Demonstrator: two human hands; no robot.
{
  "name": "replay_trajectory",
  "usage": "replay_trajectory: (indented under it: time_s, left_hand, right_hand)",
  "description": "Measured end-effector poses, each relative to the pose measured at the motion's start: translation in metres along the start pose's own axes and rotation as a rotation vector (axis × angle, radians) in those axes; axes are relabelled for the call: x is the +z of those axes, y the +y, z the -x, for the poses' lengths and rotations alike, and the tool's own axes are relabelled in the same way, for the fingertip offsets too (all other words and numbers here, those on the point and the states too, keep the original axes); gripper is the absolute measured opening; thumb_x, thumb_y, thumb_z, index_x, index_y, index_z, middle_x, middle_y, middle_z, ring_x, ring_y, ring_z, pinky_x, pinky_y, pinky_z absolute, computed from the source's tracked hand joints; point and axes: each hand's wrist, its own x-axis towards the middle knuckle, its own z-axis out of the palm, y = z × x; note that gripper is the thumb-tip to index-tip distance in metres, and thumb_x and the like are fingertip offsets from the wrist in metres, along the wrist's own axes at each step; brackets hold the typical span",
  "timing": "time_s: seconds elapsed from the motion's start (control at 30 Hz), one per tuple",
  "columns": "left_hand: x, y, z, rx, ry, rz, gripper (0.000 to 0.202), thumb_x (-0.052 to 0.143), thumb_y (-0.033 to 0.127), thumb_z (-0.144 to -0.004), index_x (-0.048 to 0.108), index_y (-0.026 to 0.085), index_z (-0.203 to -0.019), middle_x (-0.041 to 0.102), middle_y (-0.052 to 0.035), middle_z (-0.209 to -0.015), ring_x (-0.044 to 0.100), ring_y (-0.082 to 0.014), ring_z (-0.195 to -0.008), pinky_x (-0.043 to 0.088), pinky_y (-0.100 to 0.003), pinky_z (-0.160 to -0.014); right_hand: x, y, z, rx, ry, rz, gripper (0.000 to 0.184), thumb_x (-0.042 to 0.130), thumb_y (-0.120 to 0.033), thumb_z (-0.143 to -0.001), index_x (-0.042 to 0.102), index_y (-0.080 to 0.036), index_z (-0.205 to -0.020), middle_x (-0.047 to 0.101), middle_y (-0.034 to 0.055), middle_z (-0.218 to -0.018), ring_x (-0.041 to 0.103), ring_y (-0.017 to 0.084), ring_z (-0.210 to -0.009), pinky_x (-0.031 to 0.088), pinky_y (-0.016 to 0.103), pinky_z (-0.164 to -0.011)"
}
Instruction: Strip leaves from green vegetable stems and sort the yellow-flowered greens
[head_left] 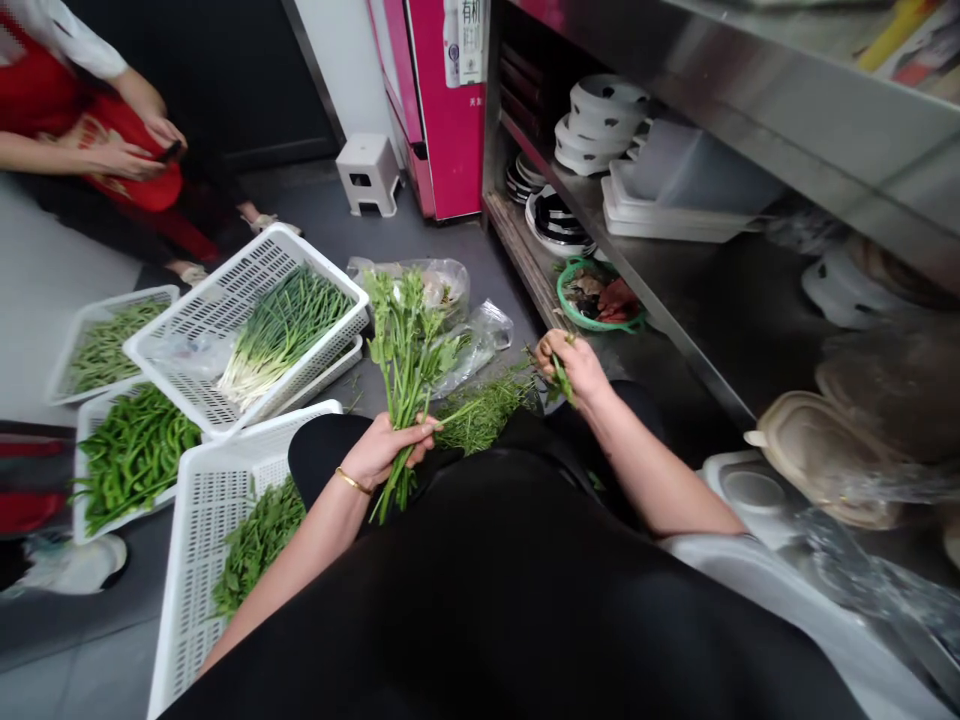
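Observation:
My left hand (390, 445) is closed around the stems of a bunch of leafy green herbs (409, 345), held upright above my lap. My right hand (570, 365) is closed on a small piece of green stem (561, 378), off to the right of the bunch. Between my hands, a heap of fine green trimmings (484, 410) lies on the floor by my knees. A white slotted basket (202, 560) at my left knee holds picked green leaves (259, 540).
White baskets at left hold green onions (281, 330), green peppers (131, 455) and more greens (105, 345). Plastic bags (450, 285) lie ahead. A steel shelf (720, 300) with plates, trays and a green basket (600, 300) runs along the right. A person in red (82, 120) crouches at far left. A white stool (367, 175) stands behind.

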Motion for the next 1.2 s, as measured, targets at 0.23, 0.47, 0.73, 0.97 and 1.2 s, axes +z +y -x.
replay_trajectory:
  time_s: [0.23, 0.47, 0.73, 0.97, 1.2]
  left_hand:
    - [0.007, 0.004, -0.006, -0.060, -0.160, 0.054, 0.030, 0.074, 0.026, -0.064, 0.068, 0.008, -0.087, 0.045, 0.0042, -0.047, 0.037, -0.0043, -0.036, 0.024, -0.018, -0.035]
    - [-0.007, 0.002, -0.001, -0.065, -0.166, 0.053, 0.029, 0.073, 0.027, -0.064, 0.068, 0.007, -0.085, 0.048, 0.0024, -0.045, 0.039, -0.0052, -0.036, 0.027, -0.018, -0.035]
    - [-0.005, 0.000, 0.000, 0.001, 0.051, 0.124, 0.027, 0.075, 0.030, -0.062, 0.065, 0.008, -0.073, 0.047, 0.0033, -0.044, 0.037, -0.0033, -0.035, 0.024, -0.016, -0.035]
    - [0.009, 0.004, 0.001, 0.082, 0.136, 0.100, 0.027, 0.076, 0.030, -0.061, 0.062, 0.009, -0.069, 0.052, 0.0018, -0.047, 0.040, -0.0040, -0.035, 0.026, -0.016, -0.035]
    - [0.000, -0.006, 0.003, 0.046, 0.170, 0.119, 0.027, 0.075, 0.031, -0.061, 0.062, 0.008, -0.070, 0.049, 0.0029, -0.044, 0.040, -0.0046, -0.034, 0.026, -0.017, -0.034]
  right_hand:
    - [0.038, -0.029, 0.011, -0.517, -0.402, 1.046, 0.022, 0.044, -0.033, -0.089, 0.055, -0.016, -0.095, 0.063, 0.0068, -0.084, 0.055, 0.014, -0.071, 0.034, 0.023, -0.059]
    - [0.049, -0.014, -0.005, -0.575, -0.680, 1.313, 0.016, 0.043, -0.016, -0.084, 0.058, -0.013, -0.089, 0.063, 0.0095, -0.085, 0.055, 0.014, -0.068, 0.031, 0.024, -0.056]
    - [0.032, 0.004, 0.011, -0.208, -0.289, 0.460, 0.021, 0.051, -0.032, -0.081, 0.056, -0.014, -0.071, 0.055, -0.0005, -0.065, 0.048, 0.009, -0.061, 0.036, 0.021, -0.061]
    - [0.031, 0.039, -0.009, -0.022, 0.173, 0.228, 0.029, 0.055, -0.043, -0.073, 0.055, -0.015, -0.068, 0.048, -0.0031, -0.060, 0.041, 0.010, -0.057, 0.034, 0.022, -0.059]
    - [0.012, -0.002, -0.006, -0.347, -0.034, 0.809, 0.024, 0.039, -0.032, -0.087, 0.054, -0.016, -0.081, 0.056, 0.0048, -0.083, 0.050, 0.014, -0.074, 0.037, 0.024, -0.067]
